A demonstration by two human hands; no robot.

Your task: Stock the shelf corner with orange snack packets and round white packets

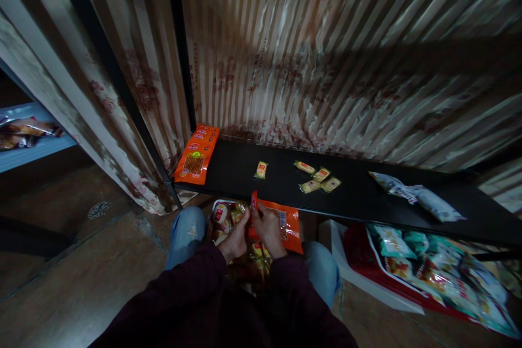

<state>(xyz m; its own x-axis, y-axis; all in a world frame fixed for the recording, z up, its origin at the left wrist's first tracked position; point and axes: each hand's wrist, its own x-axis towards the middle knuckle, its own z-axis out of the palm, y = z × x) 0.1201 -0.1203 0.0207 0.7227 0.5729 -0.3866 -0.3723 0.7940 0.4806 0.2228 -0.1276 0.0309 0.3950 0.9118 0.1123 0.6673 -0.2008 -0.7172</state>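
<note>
An orange snack packet (pixel 291 223) lies between my knees, its top edge folded up toward me. My right hand (pixel 268 230) is closed on the packet's upper edge, its thumb and fingers pressed together. My left hand (pixel 237 236) is closed against the same edge from the left, its fingertips partly hidden. Beneath both hands stands a container of small wrapped snacks (pixel 221 215), several with yellow wrappers (pixel 258 253). On the black shelf (pixel 244 190) ahead lie a single small yellow packet (pixel 261 169) and a cluster of similar yellow packets (pixel 321 175).
A second orange packet (pixel 196 155) lies at the shelf's left end, by the black metal post (pixel 181 49). Silvery packets (pixel 432 201) lie to the right. Below is a red basket (pixel 359 250) of green and white snack bags (pixel 444 277). A patterned curtain (pixel 285 65) hangs behind.
</note>
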